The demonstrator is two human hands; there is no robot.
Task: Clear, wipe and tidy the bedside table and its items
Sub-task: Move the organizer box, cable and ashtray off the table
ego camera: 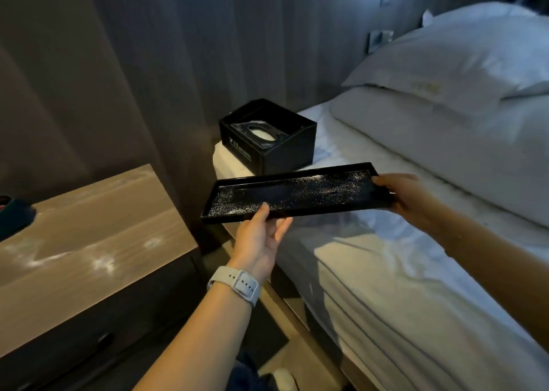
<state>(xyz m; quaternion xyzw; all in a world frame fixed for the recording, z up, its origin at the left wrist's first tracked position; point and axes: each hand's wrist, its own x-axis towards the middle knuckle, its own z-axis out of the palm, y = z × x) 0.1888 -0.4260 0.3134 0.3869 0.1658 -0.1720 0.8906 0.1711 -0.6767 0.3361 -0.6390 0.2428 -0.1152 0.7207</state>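
Note:
A long black tray [312, 191] speckled with white dust hangs in the air between the bedside table and the bed. My left hand [261, 236] grips its near long edge, thumb on top and fingers beneath. My right hand [407, 194] holds its right end. The bedside table [89, 242] at the left has a wood-grain top smeared with white dust. A black tissue box [267, 135] stands on the corner of the bed [386, 271], beyond the tray.
Two white pillows [460, 93] lie at the head of the bed. A dark object [15, 215] sits at the table's far left edge, partly cut off. Dark wall panels rise behind. The table's drawer front [98, 340] faces me.

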